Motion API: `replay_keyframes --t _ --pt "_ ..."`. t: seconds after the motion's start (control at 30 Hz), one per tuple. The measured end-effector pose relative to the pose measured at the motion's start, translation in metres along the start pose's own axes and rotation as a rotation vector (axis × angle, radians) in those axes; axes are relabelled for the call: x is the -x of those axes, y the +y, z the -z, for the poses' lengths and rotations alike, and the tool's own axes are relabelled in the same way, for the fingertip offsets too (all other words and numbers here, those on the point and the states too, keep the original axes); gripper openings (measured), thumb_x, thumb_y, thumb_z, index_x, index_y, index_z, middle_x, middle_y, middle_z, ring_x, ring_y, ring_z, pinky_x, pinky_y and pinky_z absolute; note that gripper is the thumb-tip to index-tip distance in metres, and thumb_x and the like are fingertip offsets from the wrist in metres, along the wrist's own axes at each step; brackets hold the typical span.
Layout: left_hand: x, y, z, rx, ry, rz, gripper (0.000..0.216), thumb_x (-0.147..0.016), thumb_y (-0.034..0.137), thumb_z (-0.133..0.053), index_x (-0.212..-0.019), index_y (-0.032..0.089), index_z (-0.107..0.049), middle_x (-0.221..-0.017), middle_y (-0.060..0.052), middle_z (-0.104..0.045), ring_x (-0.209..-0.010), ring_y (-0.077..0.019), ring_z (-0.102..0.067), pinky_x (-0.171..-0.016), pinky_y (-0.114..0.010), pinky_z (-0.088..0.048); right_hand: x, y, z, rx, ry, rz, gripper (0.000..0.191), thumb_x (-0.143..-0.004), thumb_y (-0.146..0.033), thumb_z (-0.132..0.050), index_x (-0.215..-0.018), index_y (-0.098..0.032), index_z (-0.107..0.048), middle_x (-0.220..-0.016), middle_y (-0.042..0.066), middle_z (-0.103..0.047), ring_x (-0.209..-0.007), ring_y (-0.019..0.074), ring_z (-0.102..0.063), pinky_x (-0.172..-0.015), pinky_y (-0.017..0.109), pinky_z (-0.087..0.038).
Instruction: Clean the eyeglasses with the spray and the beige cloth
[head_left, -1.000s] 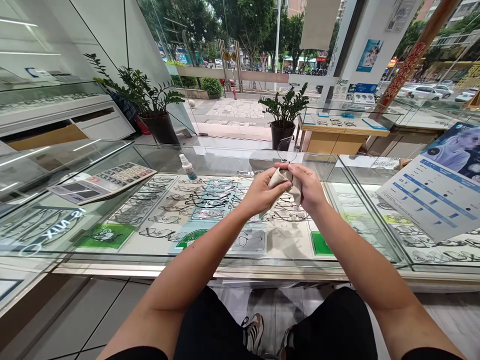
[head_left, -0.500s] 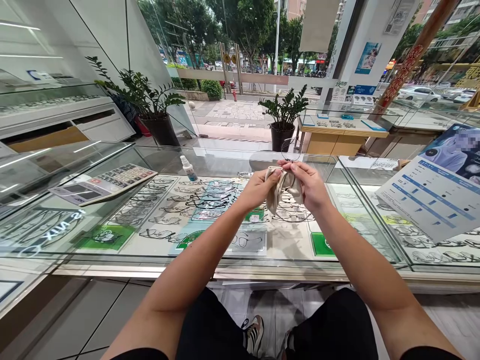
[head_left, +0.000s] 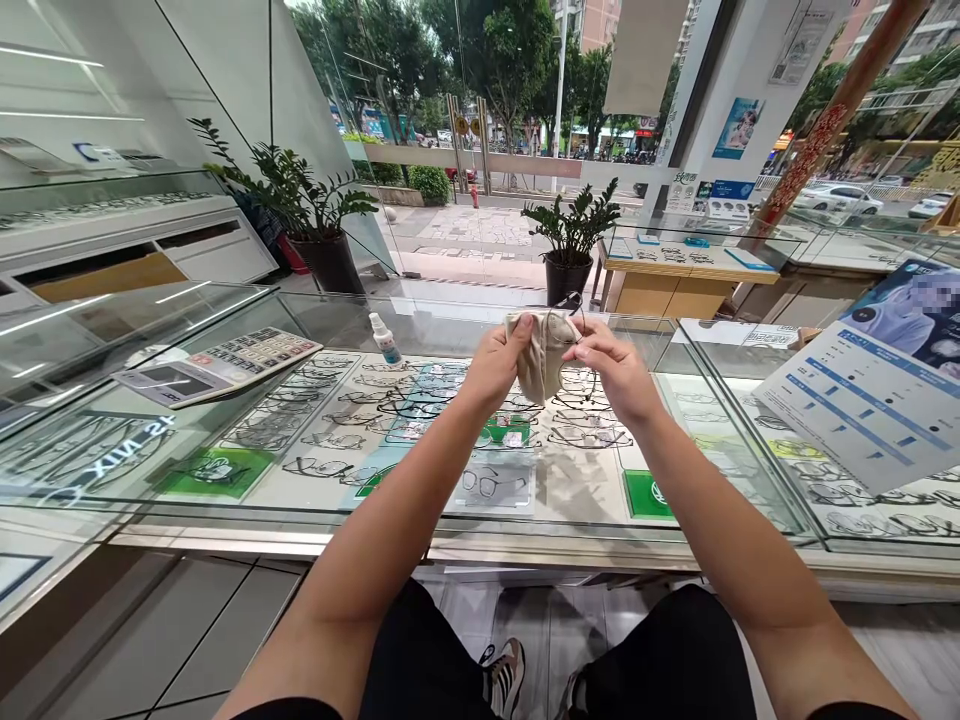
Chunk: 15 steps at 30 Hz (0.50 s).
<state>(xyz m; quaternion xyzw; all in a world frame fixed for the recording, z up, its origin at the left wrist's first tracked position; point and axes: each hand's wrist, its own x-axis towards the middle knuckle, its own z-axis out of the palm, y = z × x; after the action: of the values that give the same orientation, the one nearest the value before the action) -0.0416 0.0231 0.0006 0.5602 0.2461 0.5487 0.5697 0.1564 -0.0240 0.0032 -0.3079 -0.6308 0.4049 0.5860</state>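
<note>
The left hand (head_left: 495, 362) grips a beige cloth (head_left: 538, 358), fingers closed over its top edge. Just beside it, the right hand (head_left: 619, 375) pinches a pair of thin-rimmed glasses (head_left: 570, 305) against the cloth. Both are raised above the glass counter (head_left: 675, 480), with a spray bottle (head_left: 385, 338) off to the left.

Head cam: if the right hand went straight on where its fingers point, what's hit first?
Most likely the beige cleaning cloth gripped in the left hand. The right hand, pinching thin wire-framed glasses, points leftward at it. Depth looks matched, though that is not certain.
</note>
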Motion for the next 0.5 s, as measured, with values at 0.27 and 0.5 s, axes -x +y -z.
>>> replay_keyframes --t 0.27,0.5 --pt "0.0049 0.0017 -0.0027 -0.019 -0.045 0.008 0.071 -0.076 0.084 -0.089 -0.088 0.015 -0.081 -0.078 -0.006 -0.080 -0.067 -0.0169 -0.071 -0.065 -0.028 -0.055 0.0005 0.0022 -0.0039 0.053 -0.040 -0.024 0.030 -0.087 -0.060 -0.087 -0.081 -0.031 -0.091 -0.105 0.005 -0.072 -0.119 0.0296 -0.063 -0.119 0.047 -0.046" --pt "0.0058 0.0055 -0.0024 -0.014 -0.061 0.000 0.061 -0.072 0.073 -0.098 -0.086 0.015 -0.082 -0.078 -0.005 -0.078 -0.067 -0.0151 -0.065 -0.065 -0.028 -0.052 0.0003 0.0010 -0.0055 -0.053 -0.038 -0.114 0.026 -0.081 -0.055 -0.089 -0.076 -0.029 -0.090 -0.093 0.005 -0.078 -0.100 0.0254 -0.066 -0.101 0.041 -0.049"
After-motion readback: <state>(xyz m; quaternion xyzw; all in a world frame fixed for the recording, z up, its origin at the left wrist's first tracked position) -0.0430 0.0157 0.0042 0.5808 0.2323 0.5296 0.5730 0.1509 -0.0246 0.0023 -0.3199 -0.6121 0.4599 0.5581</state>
